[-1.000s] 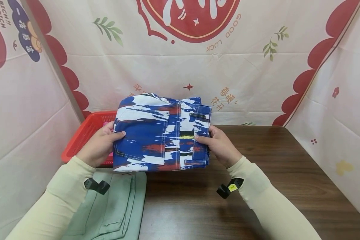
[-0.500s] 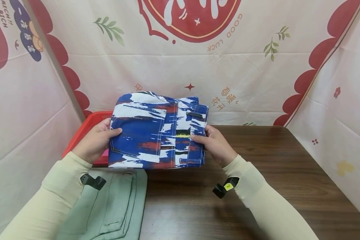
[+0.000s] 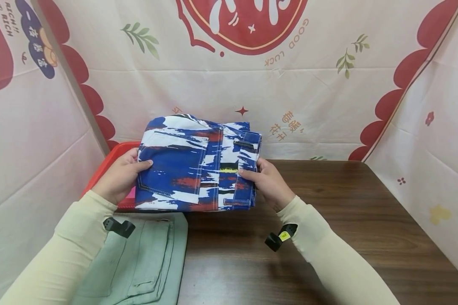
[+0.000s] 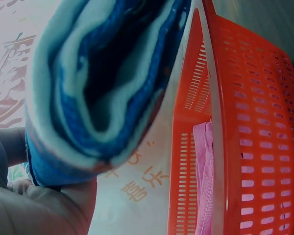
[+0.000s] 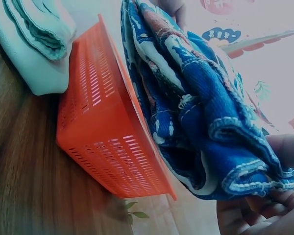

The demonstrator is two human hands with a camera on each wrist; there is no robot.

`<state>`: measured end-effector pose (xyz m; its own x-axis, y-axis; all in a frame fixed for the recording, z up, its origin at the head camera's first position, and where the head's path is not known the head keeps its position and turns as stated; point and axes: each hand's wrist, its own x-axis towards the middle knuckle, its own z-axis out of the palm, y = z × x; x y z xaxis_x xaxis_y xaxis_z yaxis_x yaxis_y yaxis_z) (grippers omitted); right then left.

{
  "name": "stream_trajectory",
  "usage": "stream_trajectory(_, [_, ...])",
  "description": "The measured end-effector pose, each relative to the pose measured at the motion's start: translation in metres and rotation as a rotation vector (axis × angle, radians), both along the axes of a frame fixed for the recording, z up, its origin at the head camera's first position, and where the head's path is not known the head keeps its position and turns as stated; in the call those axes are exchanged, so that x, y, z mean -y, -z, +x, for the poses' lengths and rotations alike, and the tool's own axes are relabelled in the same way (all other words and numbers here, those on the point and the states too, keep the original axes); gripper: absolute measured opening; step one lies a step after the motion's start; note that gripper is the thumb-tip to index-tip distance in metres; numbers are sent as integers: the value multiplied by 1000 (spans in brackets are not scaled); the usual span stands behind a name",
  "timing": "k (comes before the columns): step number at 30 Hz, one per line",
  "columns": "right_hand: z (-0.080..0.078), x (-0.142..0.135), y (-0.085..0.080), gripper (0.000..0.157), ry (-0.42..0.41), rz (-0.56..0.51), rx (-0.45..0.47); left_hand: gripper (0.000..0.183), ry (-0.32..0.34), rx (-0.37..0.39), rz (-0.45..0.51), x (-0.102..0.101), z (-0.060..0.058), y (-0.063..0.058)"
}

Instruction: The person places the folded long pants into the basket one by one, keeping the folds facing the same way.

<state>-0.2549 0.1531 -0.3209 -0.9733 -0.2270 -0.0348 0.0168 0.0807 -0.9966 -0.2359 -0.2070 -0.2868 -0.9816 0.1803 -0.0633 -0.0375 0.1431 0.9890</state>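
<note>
A folded pair of patterned jeans point(image 3: 183, 169), blue with white and red streaks, is held up in the air between both hands. My left hand point(image 3: 120, 176) grips its left edge, thumb on top and fingers underneath. At the waistband side, my right hand point(image 3: 271, 182) pinches the other edge the same way. The left wrist view shows the rolled layers of the jeans point(image 4: 103, 98) end-on. In the right wrist view the stacked waistband folds of the jeans point(image 5: 206, 117) sit between thumb and fingers. Behind and below them stands a red basket point(image 3: 110, 165), partly hidden.
Pink cloth point(image 4: 204, 171) lies inside the red basket. Folded light green trousers point(image 3: 137, 258) rest on the brown wooden table point(image 3: 309, 245) at the front left, close to the basket. Printed fabric walls point(image 3: 229, 93) enclose the table at the back and sides.
Both hands have carried the folded jeans slightly left and a little upward in the head view, so they cover more of the basket. The grip is unchanged.
</note>
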Motion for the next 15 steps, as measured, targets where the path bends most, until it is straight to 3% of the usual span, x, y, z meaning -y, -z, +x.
stream_trajectory(15, [-13, 15, 1, 51, 8, -22, 28, 60, -82, 29, -14, 9, -7, 0])
